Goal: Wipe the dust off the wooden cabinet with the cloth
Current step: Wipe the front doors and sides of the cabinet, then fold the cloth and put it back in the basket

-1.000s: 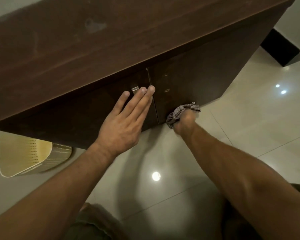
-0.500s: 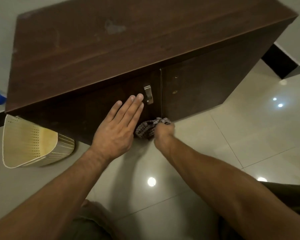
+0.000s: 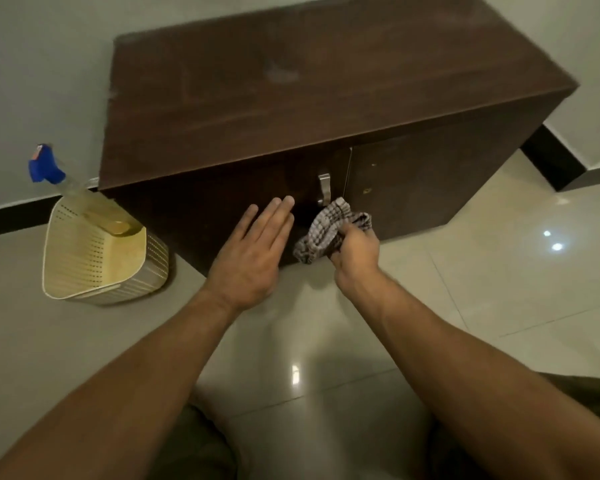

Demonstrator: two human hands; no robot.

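Observation:
A low dark wooden cabinet (image 3: 309, 98) stands against the wall, with two front doors and a metal handle (image 3: 324, 189) on the left one. My right hand (image 3: 357, 249) grips a bunched checked cloth (image 3: 329, 230) against the lower front, just below the handle near the seam between the doors. My left hand (image 3: 253, 258) lies flat with straight fingers on the left door, beside the cloth. Pale smudges show on the cabinet top.
A cream perforated plastic basket (image 3: 94, 251) sits on the floor left of the cabinet, holding a spray bottle with a blue trigger (image 3: 45, 166). Glossy tiled floor (image 3: 465, 289) spreads to the right. My knees show at the bottom edge.
My right hand has carried the cloth left from the right door's bottom edge, then up to just under the handle. The view has pulled back and tilted up. My left hand stays on the door.

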